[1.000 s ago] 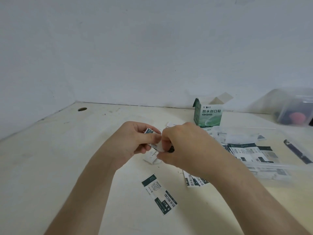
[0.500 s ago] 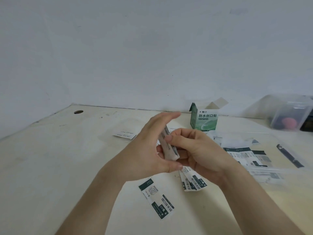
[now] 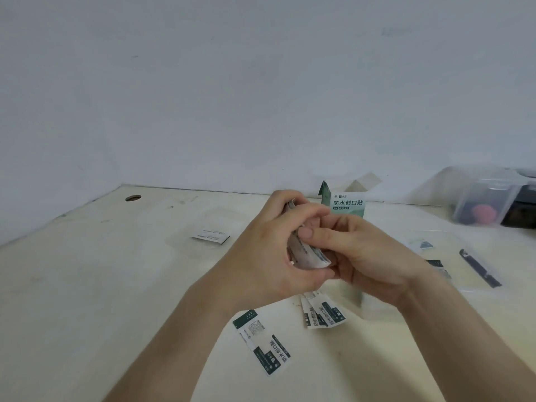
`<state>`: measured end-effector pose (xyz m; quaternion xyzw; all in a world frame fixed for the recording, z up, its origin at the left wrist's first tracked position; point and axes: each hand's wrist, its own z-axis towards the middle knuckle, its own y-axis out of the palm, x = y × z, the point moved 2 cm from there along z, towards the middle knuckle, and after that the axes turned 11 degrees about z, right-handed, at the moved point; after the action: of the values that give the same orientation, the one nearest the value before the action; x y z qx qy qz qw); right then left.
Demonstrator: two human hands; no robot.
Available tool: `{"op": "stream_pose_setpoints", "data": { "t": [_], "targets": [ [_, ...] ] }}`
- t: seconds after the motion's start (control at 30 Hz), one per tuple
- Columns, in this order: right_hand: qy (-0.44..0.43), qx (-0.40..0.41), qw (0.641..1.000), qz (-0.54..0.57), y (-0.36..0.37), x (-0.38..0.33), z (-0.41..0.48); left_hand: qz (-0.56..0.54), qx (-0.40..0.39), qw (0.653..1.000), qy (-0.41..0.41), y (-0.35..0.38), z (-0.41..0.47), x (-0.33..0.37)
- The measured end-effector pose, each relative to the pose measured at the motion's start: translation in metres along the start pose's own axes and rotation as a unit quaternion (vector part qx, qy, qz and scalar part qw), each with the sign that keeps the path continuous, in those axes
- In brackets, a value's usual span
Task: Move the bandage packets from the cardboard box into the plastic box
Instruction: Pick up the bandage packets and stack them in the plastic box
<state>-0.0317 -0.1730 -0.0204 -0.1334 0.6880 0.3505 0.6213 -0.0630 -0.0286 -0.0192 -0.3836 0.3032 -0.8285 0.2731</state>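
Note:
Both hands meet above the middle of the table around a small stack of bandage packets [image 3: 307, 255]. My left hand [image 3: 269, 256] curls round the stack from the left, and my right hand [image 3: 356, 256] pinches it from the right with thumb on top. The green and white cardboard box [image 3: 346, 203] stands open just behind the hands. The clear plastic box [image 3: 452, 256] lies low at the right, partly hidden by my right wrist, with a few packets inside. Loose packets lie on the table: one in front [image 3: 262, 342], two overlapping [image 3: 323, 313], one to the left [image 3: 211, 237].
A dark flat strip [image 3: 480, 268] lies by the plastic box's right edge. A clear tub [image 3: 487, 198] holding a red thing stands at the back right beside a black object [image 3: 522, 207]. A round hole [image 3: 133, 198] is in the tabletop at back left. A wall closes the back.
The hands lifted from the table with packets and gathered them into an upright stack. My left fingers, straight half a second ago, now curl round the stack.

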Motion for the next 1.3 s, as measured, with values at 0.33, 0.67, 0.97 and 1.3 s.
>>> {"op": "stream_pose_setpoints", "data": {
  "t": [0.33,0.67,0.97,1.3],
  "targets": [
    [-0.014,0.138,0.964,-0.229,-0.045,-0.056,-0.046,-0.062,-0.029,0.997,-0.024,0.02,0.049,0.042],
    [-0.012,0.254,0.79,-0.558,-0.084,-0.067,-0.068,-0.161,-0.076,0.958,-0.226,0.075,0.099,0.062],
    [0.034,0.26,0.684,-0.681,-0.105,-0.059,-0.064,-0.149,-0.154,0.938,-0.271,0.11,0.124,0.062],
    [0.138,0.189,0.594,-0.77,-0.105,-0.053,-0.052,0.193,-0.326,0.925,-0.012,0.129,0.1,0.053]
  ]
}}
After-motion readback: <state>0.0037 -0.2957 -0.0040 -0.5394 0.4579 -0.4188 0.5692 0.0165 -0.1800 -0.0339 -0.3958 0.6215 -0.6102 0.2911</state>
